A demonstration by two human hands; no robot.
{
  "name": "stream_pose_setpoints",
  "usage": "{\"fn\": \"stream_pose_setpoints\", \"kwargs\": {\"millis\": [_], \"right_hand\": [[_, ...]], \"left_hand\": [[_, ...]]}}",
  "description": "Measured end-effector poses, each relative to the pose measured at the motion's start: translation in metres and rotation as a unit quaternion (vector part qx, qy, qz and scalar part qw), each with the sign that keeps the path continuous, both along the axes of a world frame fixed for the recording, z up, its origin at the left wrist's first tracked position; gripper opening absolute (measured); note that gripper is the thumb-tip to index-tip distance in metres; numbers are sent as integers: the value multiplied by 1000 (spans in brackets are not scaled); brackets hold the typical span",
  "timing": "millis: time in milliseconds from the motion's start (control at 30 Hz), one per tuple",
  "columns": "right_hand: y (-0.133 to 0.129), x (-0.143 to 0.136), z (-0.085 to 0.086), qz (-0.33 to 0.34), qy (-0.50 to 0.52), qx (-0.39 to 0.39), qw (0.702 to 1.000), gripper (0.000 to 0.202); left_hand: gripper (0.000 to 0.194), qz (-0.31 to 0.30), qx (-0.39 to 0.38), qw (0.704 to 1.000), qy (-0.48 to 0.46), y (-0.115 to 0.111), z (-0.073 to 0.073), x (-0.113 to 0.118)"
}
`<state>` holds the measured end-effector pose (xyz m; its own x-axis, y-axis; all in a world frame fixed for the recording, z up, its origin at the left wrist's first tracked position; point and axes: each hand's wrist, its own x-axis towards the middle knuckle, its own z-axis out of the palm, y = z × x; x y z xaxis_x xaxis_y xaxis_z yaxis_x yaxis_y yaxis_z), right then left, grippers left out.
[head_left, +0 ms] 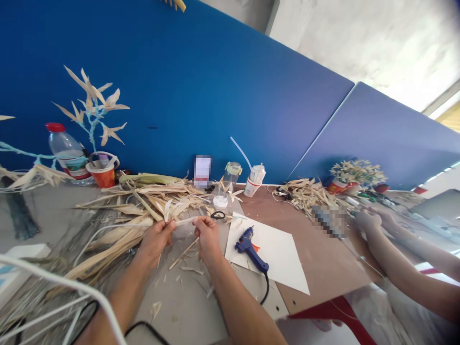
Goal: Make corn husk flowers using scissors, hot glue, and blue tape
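My left hand (157, 239) is closed, pinching the base of a pale corn husk flower (168, 209) whose petals stick up above the fingers. A thin whitish strip (185, 221) stretches from there to my right hand (207, 235), whose thumb and fingers pinch its other end. Whether the strip is husk or tape I cannot tell. Below the hands, a thin stick (184, 253) and small scraps lie on the grey table (179, 306). Dried corn husks (118, 235) are heaped beside my left hand. To the right, a blue glue gun (251, 249) rests on a white sheet (283, 258).
At the back stand a phone (202, 171), a lidded bottle (233, 173) and a paper cup (252, 187). A husk-flower branch (94, 117) rises from a red cup (104, 176) at left. White cables (72, 282) cross the left foreground. Another person's arms (391, 268) reach in from the right.
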<state>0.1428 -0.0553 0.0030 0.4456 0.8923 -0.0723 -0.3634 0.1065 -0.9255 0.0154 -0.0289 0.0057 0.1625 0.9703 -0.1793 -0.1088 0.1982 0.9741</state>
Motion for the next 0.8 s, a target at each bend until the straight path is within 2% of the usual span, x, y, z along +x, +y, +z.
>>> {"fn": "stream_pose_setpoints", "kwargs": {"millis": [200,433,533,633,700,733,800], "right_hand": [[1,3,-1,-5,-2,17,1000,12],[0,17,10,-97,-25,31,995,20],[-1,22,20,-88,-76,34,993,24],[-3,34,32,-52,-158,23,986,16],[-5,44,40,-14,-279,-4,960,10],[-6,50,43,7,-364,-29,931,8],[-8,58,46,41,-541,-96,835,10]], "left_hand": [[41,16,11,996,-82,2,1,-4],[46,17,24,997,-78,6,-2,-5],[48,5,13,997,-78,6,-1,-4],[49,-16,6,998,-65,4,1,-6],[49,-29,18,998,-44,3,1,-6],[47,-30,29,999,-33,3,0,-7],[42,-29,51,998,-13,4,-2,-6]]}}
